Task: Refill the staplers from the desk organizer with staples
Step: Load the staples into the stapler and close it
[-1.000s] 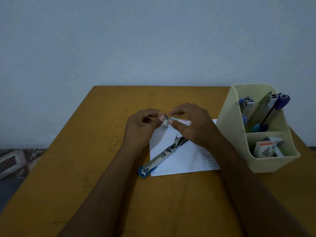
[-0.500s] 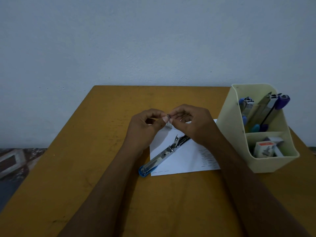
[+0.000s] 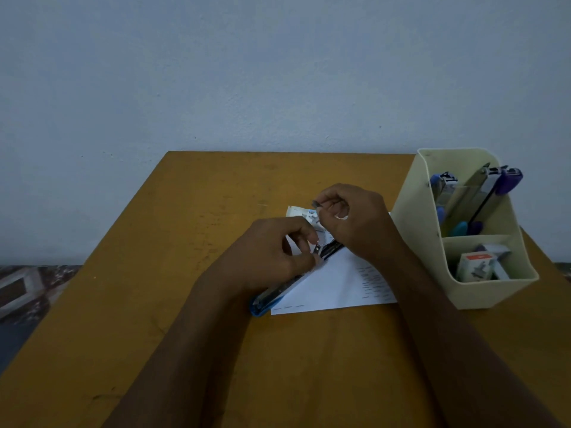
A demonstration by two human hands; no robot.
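Behind the desk [image 3: 185, 304] runs a bare pale wall, and the yellow-brown top fills my view. Going left to right: my left hand [image 3: 272, 257] is curled down onto the opened blue stapler [image 3: 272, 299], fingers closed about its metal channel. The stapler lies slantwise on a sheet of paper [image 3: 336, 288] near the middle, blue end toward me and to the left, far end running up and right under my right hand [image 3: 355, 220]. That hand is pinched shut on a short strip of staples [image 3: 316, 204], just above the channel's far end, so I judge it should drop in along that slant. A torn staple box [image 3: 301, 213] lies beside. The organizer [image 3: 414, 230] stands at the right edge.
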